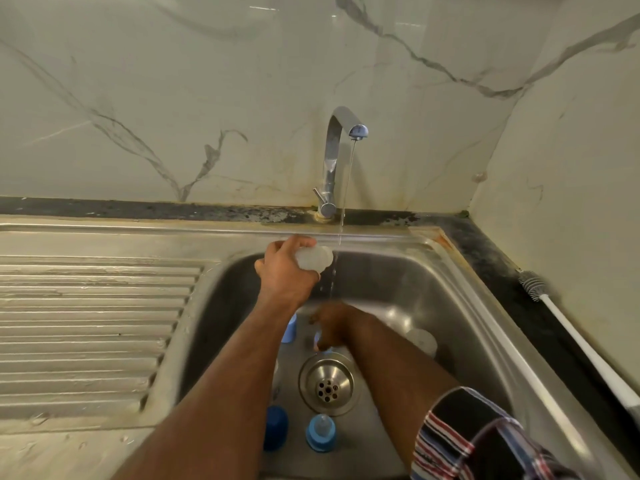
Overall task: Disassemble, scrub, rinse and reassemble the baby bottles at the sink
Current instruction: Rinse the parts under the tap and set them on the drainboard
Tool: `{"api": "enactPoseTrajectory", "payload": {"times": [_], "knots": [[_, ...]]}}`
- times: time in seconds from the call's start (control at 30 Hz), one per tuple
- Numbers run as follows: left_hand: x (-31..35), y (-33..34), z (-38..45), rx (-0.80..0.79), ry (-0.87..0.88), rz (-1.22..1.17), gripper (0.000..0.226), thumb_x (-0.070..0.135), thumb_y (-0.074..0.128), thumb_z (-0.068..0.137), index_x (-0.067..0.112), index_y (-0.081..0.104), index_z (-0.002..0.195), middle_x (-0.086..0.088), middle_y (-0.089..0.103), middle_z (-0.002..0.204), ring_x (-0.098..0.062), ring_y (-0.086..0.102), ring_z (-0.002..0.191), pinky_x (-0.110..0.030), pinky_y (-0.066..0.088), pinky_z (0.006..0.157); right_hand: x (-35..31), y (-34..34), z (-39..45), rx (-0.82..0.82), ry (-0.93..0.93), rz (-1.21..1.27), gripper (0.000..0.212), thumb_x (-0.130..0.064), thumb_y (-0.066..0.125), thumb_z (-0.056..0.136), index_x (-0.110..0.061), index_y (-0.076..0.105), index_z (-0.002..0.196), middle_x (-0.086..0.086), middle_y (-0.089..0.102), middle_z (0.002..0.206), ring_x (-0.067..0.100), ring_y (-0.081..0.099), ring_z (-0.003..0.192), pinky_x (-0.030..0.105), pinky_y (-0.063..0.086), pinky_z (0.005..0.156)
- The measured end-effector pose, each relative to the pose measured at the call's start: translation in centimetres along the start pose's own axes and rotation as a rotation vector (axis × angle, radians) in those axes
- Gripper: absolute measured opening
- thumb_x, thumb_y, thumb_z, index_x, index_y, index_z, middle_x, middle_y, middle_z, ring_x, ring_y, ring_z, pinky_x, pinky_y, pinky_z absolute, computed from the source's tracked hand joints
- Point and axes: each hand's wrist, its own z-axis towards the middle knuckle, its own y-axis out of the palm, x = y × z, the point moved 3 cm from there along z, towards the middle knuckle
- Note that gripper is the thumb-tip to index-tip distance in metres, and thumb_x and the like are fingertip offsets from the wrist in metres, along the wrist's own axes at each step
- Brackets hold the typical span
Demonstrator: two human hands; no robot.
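My left hand [285, 268] grips a clear bottle body [316, 258] over the back of the sink [408, 271], just left of the thin water stream [341, 230] falling from the tap [337, 157]. Lower in the basin, my right hand [330, 325] is blurred, with its fingers down on a small blue-rimmed part [318, 341]; the grip is unclear. On the basin floor lie a light blue ring with a teat [321, 433], a dark blue cap [276, 427], a pale blue piece [289, 329] behind my left forearm, and a clear bottle [422, 341].
The drain strainer [327, 384] sits in the basin's middle. A ribbed steel draining board [93, 327] lies to the left. A white-handled bottle brush [575, 341] rests on the dark counter to the right. Marble walls close the back and right sides.
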Motion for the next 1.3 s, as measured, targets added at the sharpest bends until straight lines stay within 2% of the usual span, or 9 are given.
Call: {"api": "enactPoseTrajectory", "payload": {"times": [0.13,0.23,0.43,0.6,0.77,0.93,1.03,1.13,1.3], "knots": [[-0.2,0.1,0.2,-0.007,-0.028,0.031,0.055,0.016,0.080,0.084,0.034,0.057,0.131,-0.008,0.042,0.145,-0.033,0.035,0.132,-0.040,0.040,0.104,0.0,1.3,0.5,0.007,0.020,0.016,0.024,-0.016,0.072,0.088,-0.014,0.068,0.112,0.011,0.066,0.125,0.025,0.062,0.112,0.031,0.046,0.088],[-0.5,-0.1,0.3,0.037,-0.041,0.006,0.047,0.029,0.079,0.087,0.033,0.059,0.129,-0.008,0.048,0.140,-0.031,0.038,0.128,-0.037,0.040,0.098,0.5,1.3,0.3,0.152,0.026,0.117,0.035,-0.015,0.069,0.089,-0.006,0.062,0.122,0.015,0.062,0.127,0.029,0.060,0.115,0.034,0.047,0.088],[-1.4,-0.4,1.0,0.214,-0.145,-0.131,0.038,0.031,0.075,0.089,0.036,0.062,0.124,-0.008,0.054,0.132,-0.031,0.045,0.123,-0.035,0.047,0.086,1.5,-4.1,-0.9,0.561,0.043,1.448,0.035,0.007,0.070,0.082,-0.013,0.061,0.109,0.013,0.065,0.107,0.023,0.067,0.092,0.037,0.060,0.084],[-2.3,-0.5,1.6,0.280,-0.291,-0.321,0.028,0.037,0.081,0.079,0.049,0.057,0.088,-0.001,0.061,0.111,-0.030,0.059,0.108,-0.049,0.056,0.092,1.6,-5.3,-2.9,0.596,-0.122,1.584,0.043,0.008,0.074,0.080,-0.022,0.063,0.109,0.001,0.072,0.113,0.020,0.069,0.103,0.039,0.058,0.088],[-1.9,-0.4,1.1,0.240,-0.309,-0.510,0.033,0.022,0.077,0.089,0.029,0.062,0.117,-0.002,0.058,0.111,-0.014,0.058,0.089,-0.035,0.056,0.081,1.8,-6.2,-3.8,0.607,-0.136,1.579,0.043,0.007,0.075,0.080,-0.022,0.062,0.110,0.008,0.069,0.115,0.027,0.068,0.106,0.043,0.058,0.093],[-1.8,-0.4,1.1,0.206,-0.335,-0.583,0.038,0.023,0.076,0.090,0.026,0.061,0.125,-0.004,0.060,0.118,-0.021,0.060,0.098,-0.044,0.058,0.090,1.6,-6.6,-4.4,0.607,-0.132,1.481,0.051,0.002,0.077,0.080,-0.019,0.062,0.124,0.006,0.070,0.118,0.024,0.069,0.104,0.039,0.059,0.090],[-2.0,-0.2,1.3,0.196,-0.330,-0.625,0.038,0.023,0.074,0.092,0.024,0.059,0.127,-0.004,0.057,0.118,-0.017,0.058,0.094,-0.040,0.058,0.085,1.7,-7.0,-4.5,0.607,-0.166,1.730,0.035,-0.001,0.069,0.089,-0.014,0.064,0.121,0.012,0.071,0.115,0.028,0.070,0.105,0.042,0.058,0.092],[-1.9,0.0,1.2,0.201,-0.335,-0.644,0.038,0.024,0.072,0.094,0.021,0.059,0.129,-0.006,0.057,0.122,-0.022,0.057,0.102,-0.036,0.057,0.078,1.4,-7.0,-4.6,0.519,-0.135,1.763,0.017,-0.007,0.060,0.096,-0.012,0.065,0.111,0.016,0.071,0.108,0.030,0.071,0.099,0.039,0.060,0.083],[-1.8,0.2,1.1,0.180,-0.335,-0.668,0.037,0.026,0.071,0.095,0.020,0.059,0.129,-0.007,0.056,0.123,-0.025,0.057,0.105,-0.033,0.057,0.074,1.2,-7.1,-4.5,0.487,-0.046,2.017,0.026,-0.016,0.047,0.101,0.002,0.060,0.115,0.020,0.066,0.090,0.023,0.066,0.068,0.025,0.052,0.050]]}}
